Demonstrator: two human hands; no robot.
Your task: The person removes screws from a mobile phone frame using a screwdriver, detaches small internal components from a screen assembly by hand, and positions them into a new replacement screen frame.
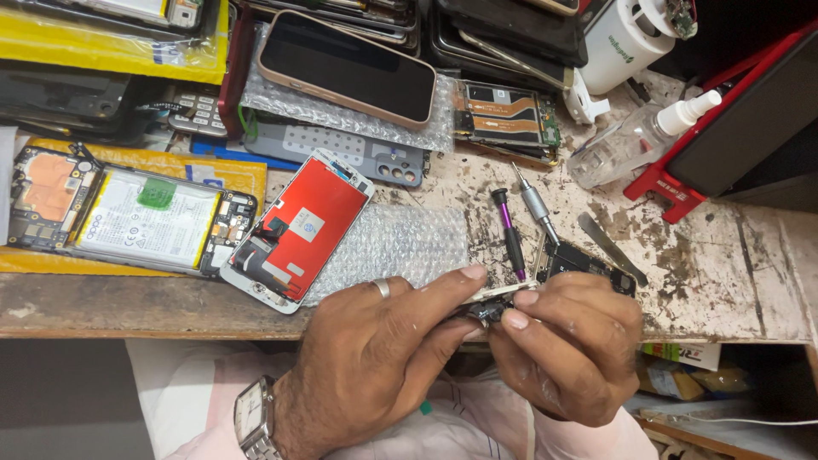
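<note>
The worn, stained desk (724,255) stretches across the room, crowded along its back edge with stacked phones and spare parts. On a sheet of bubble wrap (392,243) lies a phone screen assembly with a red back (298,230), tilted, and left of it an opened phone with its white battery showing (136,217) rests on a yellow envelope. Further back, a pink-cased phone (348,66) lies face up on more bubble wrap. To the right stand a white tub (622,38) and a clear spray bottle (639,136) lying on its side.

At the desk's front edge the person's left hand (375,358), wearing a ring and a wristwatch, and right hand (567,345) meet. Both grips are closed, pinching a small flat phone part (490,300) between thumb and fingertips, held just over the edge. Just behind the hands lie a purple-handled screwdriver (511,230), a silver screwdriver (535,204), a dark circuit board (588,260) and a thin metal pry tool (609,247).
</note>
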